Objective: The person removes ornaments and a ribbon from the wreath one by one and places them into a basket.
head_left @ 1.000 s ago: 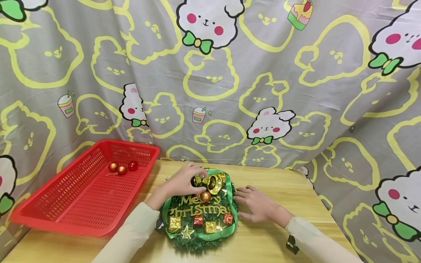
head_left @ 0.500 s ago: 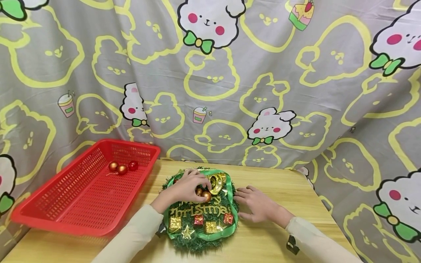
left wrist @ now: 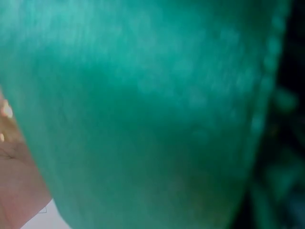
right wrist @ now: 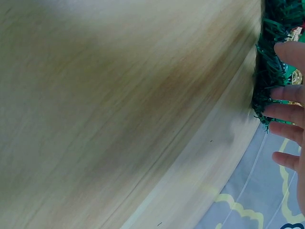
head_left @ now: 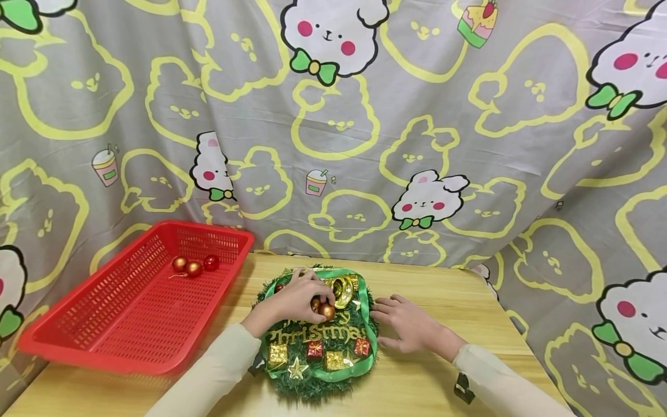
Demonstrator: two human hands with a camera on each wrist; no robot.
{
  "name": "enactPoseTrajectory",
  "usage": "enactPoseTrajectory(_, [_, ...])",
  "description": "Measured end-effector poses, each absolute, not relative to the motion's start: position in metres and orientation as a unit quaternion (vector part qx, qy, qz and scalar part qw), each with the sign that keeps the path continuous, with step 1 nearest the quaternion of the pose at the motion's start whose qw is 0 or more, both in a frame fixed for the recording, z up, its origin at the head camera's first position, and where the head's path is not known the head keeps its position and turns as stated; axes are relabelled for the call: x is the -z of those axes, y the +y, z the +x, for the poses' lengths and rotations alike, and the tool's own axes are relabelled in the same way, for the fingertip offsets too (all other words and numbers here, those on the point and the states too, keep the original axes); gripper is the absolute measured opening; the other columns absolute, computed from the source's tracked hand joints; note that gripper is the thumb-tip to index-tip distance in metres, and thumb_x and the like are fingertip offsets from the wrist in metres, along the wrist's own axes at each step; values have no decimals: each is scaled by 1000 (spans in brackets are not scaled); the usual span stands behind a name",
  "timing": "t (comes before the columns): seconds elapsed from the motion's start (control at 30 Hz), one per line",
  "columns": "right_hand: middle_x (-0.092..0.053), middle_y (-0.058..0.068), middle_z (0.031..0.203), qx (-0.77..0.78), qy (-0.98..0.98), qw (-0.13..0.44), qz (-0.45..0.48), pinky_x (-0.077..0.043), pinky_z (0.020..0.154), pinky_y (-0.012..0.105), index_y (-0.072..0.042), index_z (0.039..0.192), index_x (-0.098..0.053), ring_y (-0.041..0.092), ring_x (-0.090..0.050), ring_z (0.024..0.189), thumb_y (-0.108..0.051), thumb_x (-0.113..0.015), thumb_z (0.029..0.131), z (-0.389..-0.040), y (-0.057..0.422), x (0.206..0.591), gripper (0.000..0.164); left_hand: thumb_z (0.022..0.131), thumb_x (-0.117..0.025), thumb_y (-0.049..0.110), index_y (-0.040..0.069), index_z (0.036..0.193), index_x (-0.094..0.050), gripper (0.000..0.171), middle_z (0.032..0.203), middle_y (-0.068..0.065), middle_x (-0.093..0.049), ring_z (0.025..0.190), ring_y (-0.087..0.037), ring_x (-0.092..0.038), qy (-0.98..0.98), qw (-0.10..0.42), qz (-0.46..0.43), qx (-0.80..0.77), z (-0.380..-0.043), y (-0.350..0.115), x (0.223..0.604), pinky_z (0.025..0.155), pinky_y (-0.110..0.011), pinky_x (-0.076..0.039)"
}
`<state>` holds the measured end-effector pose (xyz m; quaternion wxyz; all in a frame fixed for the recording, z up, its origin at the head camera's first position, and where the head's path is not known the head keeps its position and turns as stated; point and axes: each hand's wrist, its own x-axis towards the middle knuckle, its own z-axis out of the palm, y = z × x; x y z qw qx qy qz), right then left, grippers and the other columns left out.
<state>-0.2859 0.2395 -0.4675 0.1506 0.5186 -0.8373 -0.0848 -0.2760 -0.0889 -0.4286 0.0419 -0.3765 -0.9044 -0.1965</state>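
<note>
A green tinsel Christmas wreath [head_left: 307, 391] lies flat on the table, with a gold "Merry Christmas" sign [head_left: 318, 333] across its middle. My left hand [head_left: 299, 298] reaches over the wreath's upper part, thumb and fingers curled round copper-coloured Christmas balls [head_left: 327, 313]. A gold bell [head_left: 342, 291] sits just right of those fingertips. Green ribbon [left wrist: 143, 105] fills the left wrist view and hides most of that hand. At the wreath's right edge, my right hand [head_left: 405, 323] rests with fingers spread; in the right wrist view its fingers [right wrist: 286, 113] overlap the tinsel.
To the left stands a red plastic basket [head_left: 109, 368] holding two copper balls [head_left: 194, 269] and a shiny red ball [head_left: 211, 263]. Small gift boxes [head_left: 278, 355] and a gold star [head_left: 297, 368] decorate the wreath's lower part. A patterned curtain [head_left: 344, 174] hangs behind the wooden table [head_left: 448, 284].
My left hand has shifted slightly right and down over the wreath, its fingers closing in round the copper balls. The right hand has stayed in place.
</note>
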Motion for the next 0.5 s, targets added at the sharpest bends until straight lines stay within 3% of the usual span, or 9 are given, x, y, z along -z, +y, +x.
enactPoseTrajectory(0.5, [-66, 10, 136, 77, -842, 142, 515, -47, 106, 56, -9, 135, -64, 33, -60, 129, -55, -58, 96, -285, 240, 466, 60, 79, -85, 25, 27, 103, -73, 28, 91, 7, -67, 101, -15, -51, -903, 39, -371, 213, -278, -89, 431, 114, -65, -20])
